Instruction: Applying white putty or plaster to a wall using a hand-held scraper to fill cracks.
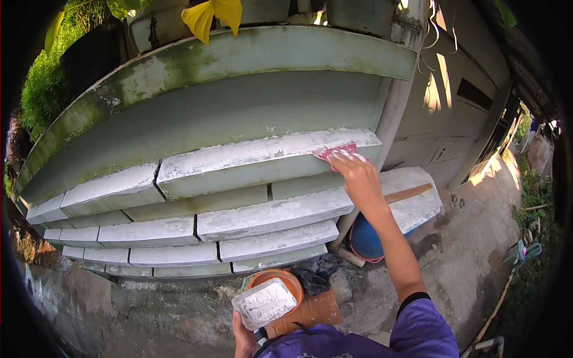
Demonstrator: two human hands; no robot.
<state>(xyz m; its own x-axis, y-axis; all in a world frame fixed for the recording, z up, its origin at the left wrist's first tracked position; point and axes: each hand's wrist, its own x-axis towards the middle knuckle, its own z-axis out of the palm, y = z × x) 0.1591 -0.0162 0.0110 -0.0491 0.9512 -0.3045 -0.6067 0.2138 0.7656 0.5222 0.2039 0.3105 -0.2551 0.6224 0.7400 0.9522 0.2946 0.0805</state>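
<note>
My right hand (358, 174) reaches far forward, its fingers closed around a pinkish-red putty scraper (335, 151). The scraper lies against the right end of the upper wall ledge (239, 156), whose top face is coated with wet-looking white putty. White smears cover my right fingers. Close to my body at the bottom, my left hand (243, 335) grips the near left edge of a white rectangular tray (245, 316). White putty is spread inside this tray. Part of the left hand is hidden beneath it.
An orange basin (261, 276) stands behind the tray, beside a brown board (316, 311) and a black plastic bag (309, 279). Below my right arm sit a blue rounded container (365, 238) and a slab bearing a wooden strip (409, 193). Lower whitened ledges (274, 218) step down the wall.
</note>
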